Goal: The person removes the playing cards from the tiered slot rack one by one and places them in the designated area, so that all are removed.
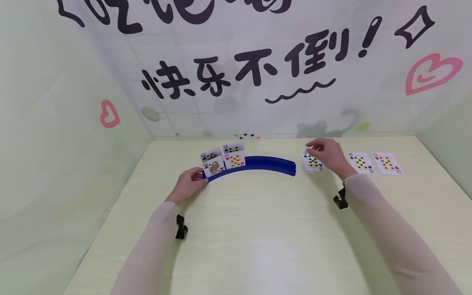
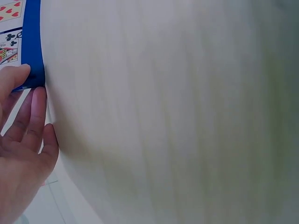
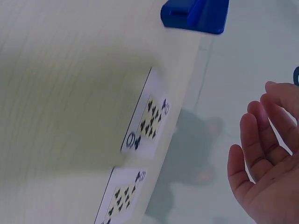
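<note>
A curved blue card holder stands toward the far side of the desk, its left end pinched by the left hand, thumb on its face and fingers about the end; this narrow grip probably serves to steady it. Four playing cards stand in the holder near that end in two rows, with a queen of clubs and a heart card in front. The rear pair shows above them, likely so that every corner can be read. The right hand hovers over the cards lying beside the holder's other end, its fingers loosely bent and holding nothing, apart from the nearest club card. Another club card, a spade card and a red heart card continue the row, spaced out face up, presumably for easy picking.
</note>
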`<state>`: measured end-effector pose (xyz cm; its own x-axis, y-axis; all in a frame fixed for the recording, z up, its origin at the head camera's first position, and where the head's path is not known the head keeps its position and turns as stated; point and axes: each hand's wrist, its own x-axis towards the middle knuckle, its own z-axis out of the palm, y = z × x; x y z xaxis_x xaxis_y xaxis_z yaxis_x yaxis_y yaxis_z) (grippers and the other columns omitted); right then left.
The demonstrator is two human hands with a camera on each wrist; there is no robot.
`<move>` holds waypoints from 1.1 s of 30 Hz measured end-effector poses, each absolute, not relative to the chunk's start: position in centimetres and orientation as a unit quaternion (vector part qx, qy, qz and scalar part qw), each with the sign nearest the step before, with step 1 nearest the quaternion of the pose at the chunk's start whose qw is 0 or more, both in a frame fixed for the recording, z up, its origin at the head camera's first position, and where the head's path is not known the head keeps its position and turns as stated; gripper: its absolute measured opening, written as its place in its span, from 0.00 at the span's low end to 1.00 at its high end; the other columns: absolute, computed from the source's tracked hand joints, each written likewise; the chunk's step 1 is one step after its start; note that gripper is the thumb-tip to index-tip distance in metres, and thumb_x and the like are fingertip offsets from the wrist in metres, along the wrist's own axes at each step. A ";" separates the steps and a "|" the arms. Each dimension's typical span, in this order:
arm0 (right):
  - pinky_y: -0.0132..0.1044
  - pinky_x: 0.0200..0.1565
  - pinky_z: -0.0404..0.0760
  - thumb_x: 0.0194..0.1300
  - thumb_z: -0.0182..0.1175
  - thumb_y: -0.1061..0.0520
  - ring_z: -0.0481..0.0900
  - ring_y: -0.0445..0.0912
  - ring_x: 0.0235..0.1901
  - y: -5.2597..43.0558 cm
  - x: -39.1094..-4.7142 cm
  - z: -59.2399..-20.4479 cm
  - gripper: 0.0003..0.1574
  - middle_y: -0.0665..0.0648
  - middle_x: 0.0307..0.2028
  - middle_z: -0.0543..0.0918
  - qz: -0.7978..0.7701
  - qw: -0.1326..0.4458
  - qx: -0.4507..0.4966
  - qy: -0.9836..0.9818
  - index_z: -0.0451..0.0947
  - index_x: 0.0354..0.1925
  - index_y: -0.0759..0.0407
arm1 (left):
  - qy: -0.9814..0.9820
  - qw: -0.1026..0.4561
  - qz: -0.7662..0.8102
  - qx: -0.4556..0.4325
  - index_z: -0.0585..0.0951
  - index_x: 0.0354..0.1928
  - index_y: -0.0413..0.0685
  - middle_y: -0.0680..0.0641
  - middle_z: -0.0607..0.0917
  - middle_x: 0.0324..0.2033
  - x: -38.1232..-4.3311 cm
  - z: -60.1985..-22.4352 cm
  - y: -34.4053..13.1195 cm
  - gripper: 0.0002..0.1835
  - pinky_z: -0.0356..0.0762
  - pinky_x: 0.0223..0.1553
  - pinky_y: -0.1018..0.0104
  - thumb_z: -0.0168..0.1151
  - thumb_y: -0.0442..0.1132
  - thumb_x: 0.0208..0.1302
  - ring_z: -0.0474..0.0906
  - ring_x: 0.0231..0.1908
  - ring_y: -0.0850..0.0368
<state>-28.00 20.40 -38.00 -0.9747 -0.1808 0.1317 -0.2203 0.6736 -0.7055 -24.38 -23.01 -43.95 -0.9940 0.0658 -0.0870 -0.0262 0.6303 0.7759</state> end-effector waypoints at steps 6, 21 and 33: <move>0.36 0.31 0.74 0.61 0.59 0.60 0.76 0.50 0.31 15.9 -28.4 -38.7 0.14 0.60 0.32 0.80 0.413 0.014 0.141 -0.900 0.79 0.44 0.66 | 0.899 0.054 0.434 0.012 0.73 0.53 0.37 0.38 0.79 0.43 -24.3 -43.9 -23.1 0.20 0.74 0.46 0.58 0.61 0.34 0.60 0.76 0.43 0.48; 0.38 0.40 0.76 0.61 0.60 0.59 0.76 0.48 0.37 7.9 -28.5 -39.7 0.14 0.58 0.38 0.81 0.438 -0.070 0.153 -0.883 0.78 0.46 0.64 | 0.898 0.051 0.436 0.011 0.73 0.53 0.37 0.39 0.79 0.43 -24.2 -43.9 -23.0 0.19 0.74 0.46 0.58 0.61 0.34 0.60 0.76 0.42 0.48; 0.36 0.38 0.77 0.60 0.61 0.60 0.77 0.47 0.36 4.8 -29.5 -40.6 0.13 0.58 0.37 0.81 0.436 -0.084 0.150 -0.883 0.79 0.43 0.64 | 0.897 0.049 0.440 0.011 0.73 0.53 0.36 0.37 0.79 0.43 -24.2 -43.7 -23.0 0.20 0.75 0.46 0.58 0.61 0.33 0.59 0.77 0.42 0.47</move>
